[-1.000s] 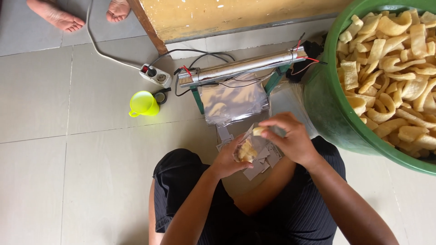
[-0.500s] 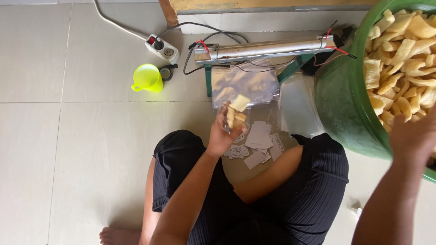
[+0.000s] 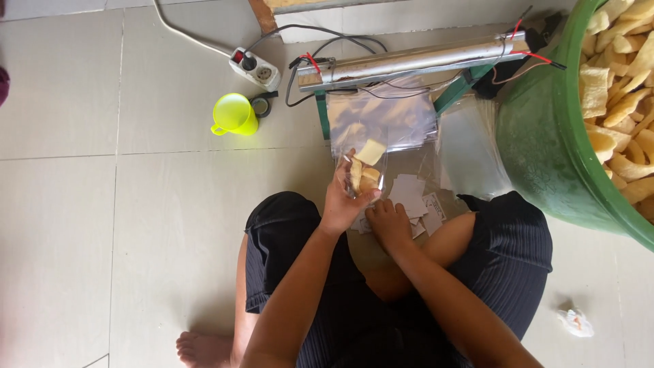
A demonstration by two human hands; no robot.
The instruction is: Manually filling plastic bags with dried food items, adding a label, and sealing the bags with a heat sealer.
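I sit cross-legged on a tiled floor. My left hand (image 3: 343, 199) holds up a small clear plastic bag (image 3: 363, 170) with a few pale yellow crackers in it. My right hand (image 3: 388, 221) rests low on the floor, fingers down on a pile of small white paper slips (image 3: 413, 194) between my knees; whether it grips one I cannot tell. A big green tub (image 3: 545, 146) full of yellow crackers (image 3: 620, 102) stands at my right.
A long metal bag sealer (image 3: 415, 61) on a green stand lies ahead, wires running to a white power strip (image 3: 255, 67). Clear empty bags (image 3: 381, 119) lie under it. A lime-green cup (image 3: 234, 114) and a tape roll (image 3: 260, 105) stand left. A crumpled scrap (image 3: 575, 322) lies right.
My right hand has come back from the green tub down to the paper slips. My left hand still holds the bag, a little lower and closer to me.
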